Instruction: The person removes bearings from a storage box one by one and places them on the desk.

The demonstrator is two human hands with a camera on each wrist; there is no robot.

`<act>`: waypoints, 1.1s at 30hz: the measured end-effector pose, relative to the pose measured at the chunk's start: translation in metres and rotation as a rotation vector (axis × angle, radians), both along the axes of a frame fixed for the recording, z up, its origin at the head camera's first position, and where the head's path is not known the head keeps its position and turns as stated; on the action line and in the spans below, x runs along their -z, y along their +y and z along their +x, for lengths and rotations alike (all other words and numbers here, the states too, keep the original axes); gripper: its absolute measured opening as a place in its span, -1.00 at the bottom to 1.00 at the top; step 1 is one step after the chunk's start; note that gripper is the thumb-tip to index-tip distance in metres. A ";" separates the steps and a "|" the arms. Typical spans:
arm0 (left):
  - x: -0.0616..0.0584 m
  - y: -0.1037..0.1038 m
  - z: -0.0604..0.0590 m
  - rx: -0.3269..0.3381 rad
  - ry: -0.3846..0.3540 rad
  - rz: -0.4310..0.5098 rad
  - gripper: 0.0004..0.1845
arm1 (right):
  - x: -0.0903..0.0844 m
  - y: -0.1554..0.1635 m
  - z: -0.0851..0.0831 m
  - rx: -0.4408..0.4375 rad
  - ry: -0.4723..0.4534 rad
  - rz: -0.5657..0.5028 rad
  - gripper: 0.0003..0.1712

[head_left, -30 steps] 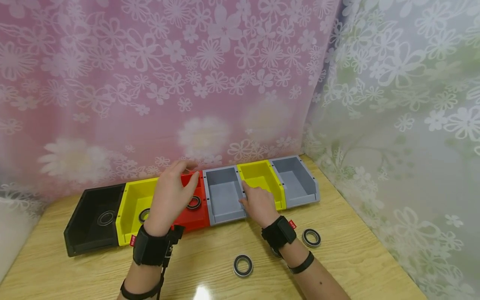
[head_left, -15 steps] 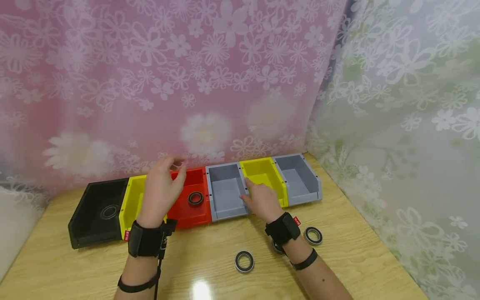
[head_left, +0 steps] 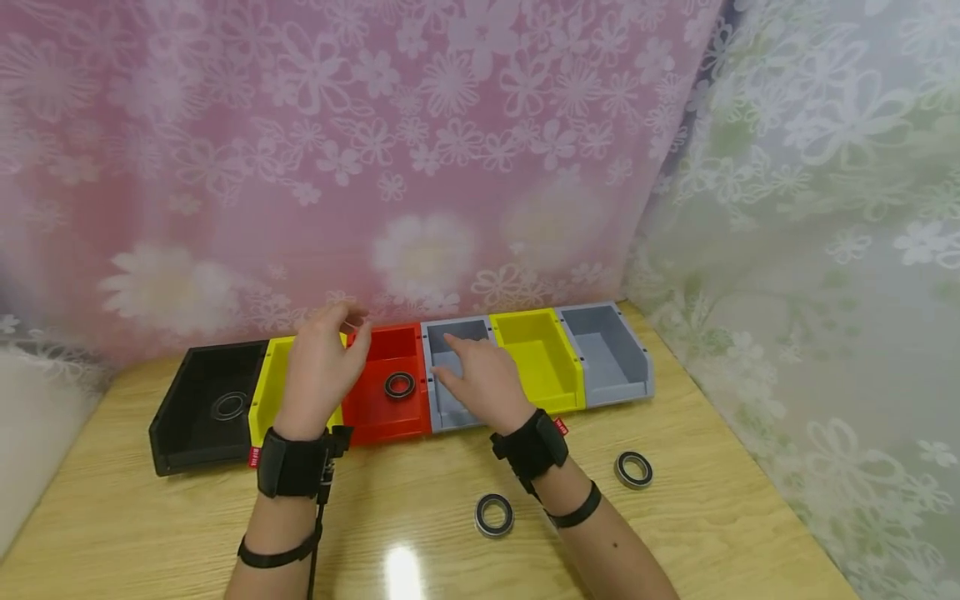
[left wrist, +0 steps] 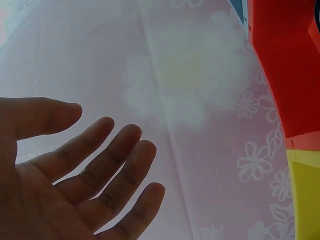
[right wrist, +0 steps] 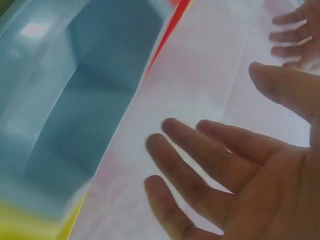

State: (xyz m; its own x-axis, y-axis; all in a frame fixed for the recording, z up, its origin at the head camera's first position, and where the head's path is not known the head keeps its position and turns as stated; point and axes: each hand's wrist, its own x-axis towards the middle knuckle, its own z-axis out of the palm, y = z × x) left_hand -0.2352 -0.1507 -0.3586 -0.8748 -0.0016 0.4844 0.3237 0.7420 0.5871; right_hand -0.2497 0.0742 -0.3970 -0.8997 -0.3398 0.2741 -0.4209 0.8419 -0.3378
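Note:
My left hand [head_left: 322,367] hovers over the left yellow bin [head_left: 276,371] and the edge of the red bin [head_left: 382,423], fingers relaxed and holding nothing. Over the middle grey bin [head_left: 447,414] is my right hand [head_left: 483,379], its fingers spread and likewise free of any object. Both palms show bare in the wrist views, the left fingers [left wrist: 107,172] loosely bent and the right fingers [right wrist: 200,165] apart. One ball bearing [head_left: 400,396] lies in the red bin, another bearing [head_left: 217,407] in the black bin [head_left: 168,408]. The left hand hides much of the left yellow bin.
Right of my right hand stand a second yellow bin [head_left: 543,375] and a grey bin [head_left: 611,371], joined in the same row. On the wooden table [head_left: 420,492] in front lie a bearing [head_left: 480,517] and another bearing [head_left: 620,473]. A pink flowered curtain [head_left: 450,183] hangs behind.
My right hand has moved left, from between the middle grey and right yellow bins to over the grey bin. My left hand shifted slightly left. A bearing beside the right wrist is now hidden.

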 end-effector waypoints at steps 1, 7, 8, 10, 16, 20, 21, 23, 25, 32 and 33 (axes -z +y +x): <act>0.000 0.000 0.000 0.000 -0.003 -0.003 -0.74 | 0.000 -0.007 0.000 0.005 -0.011 0.013 -0.30; 0.001 0.002 -0.001 0.003 -0.033 0.000 -0.72 | 0.011 -0.030 0.003 0.087 -0.057 0.118 -0.25; 0.001 0.002 -0.001 0.004 -0.040 0.001 -0.72 | 0.013 -0.031 0.003 0.098 -0.068 0.121 -0.27; 0.001 0.003 -0.002 0.005 -0.049 0.001 -0.72 | 0.016 -0.035 0.004 0.106 -0.090 0.118 -0.29; 0.003 0.003 -0.004 0.002 -0.052 -0.005 -0.71 | 0.021 -0.041 0.004 0.077 -0.095 0.092 -0.29; 0.004 0.003 -0.006 0.000 -0.048 -0.007 -0.72 | 0.027 -0.044 0.002 0.081 -0.051 0.138 -0.35; 0.004 0.003 -0.007 0.002 -0.046 -0.007 -0.72 | 0.029 -0.045 0.001 0.083 -0.041 0.151 -0.37; 0.006 0.003 -0.008 0.005 -0.049 -0.006 -0.73 | 0.033 -0.046 0.001 0.092 -0.035 0.180 -0.39; 0.007 0.004 -0.008 0.008 -0.050 -0.005 -0.73 | 0.036 -0.047 0.000 0.100 -0.035 0.197 -0.44; 0.010 0.009 -0.010 0.018 -0.058 -0.031 -0.75 | 0.040 -0.046 -0.001 0.111 -0.053 0.179 -0.53; 0.011 0.010 -0.010 0.019 -0.063 -0.036 -0.75 | 0.040 -0.046 0.000 0.114 -0.053 0.184 -0.53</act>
